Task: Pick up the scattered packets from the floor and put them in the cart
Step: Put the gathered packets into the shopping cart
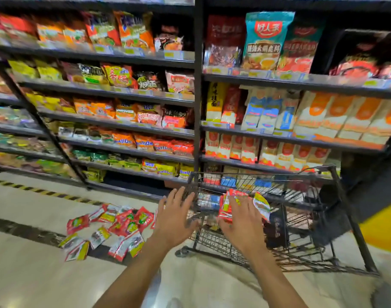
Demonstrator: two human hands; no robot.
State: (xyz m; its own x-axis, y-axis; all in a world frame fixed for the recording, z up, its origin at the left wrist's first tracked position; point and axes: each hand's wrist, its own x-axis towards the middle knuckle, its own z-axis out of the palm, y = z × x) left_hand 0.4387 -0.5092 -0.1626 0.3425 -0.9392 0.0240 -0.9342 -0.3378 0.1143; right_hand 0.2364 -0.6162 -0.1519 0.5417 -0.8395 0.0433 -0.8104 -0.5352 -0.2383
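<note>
Red packets look light, limp and slick, so we pinch edges: right hand fingers clamp several over the cart, left hand fingers apart.

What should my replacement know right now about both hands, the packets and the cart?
Left hand: open, fingers spread, empty, at the near corner of the black wire shopping cart.
Right hand: over the cart basket, with a few red and yellow snack packets at its fingertips; whether they are gripped or just let go is unclear.
Done: this handful has reached the cart.
Left: a pile of red and yellow packets lies scattered on the pale tiled floor, left of the cart, before the shelves.
</note>
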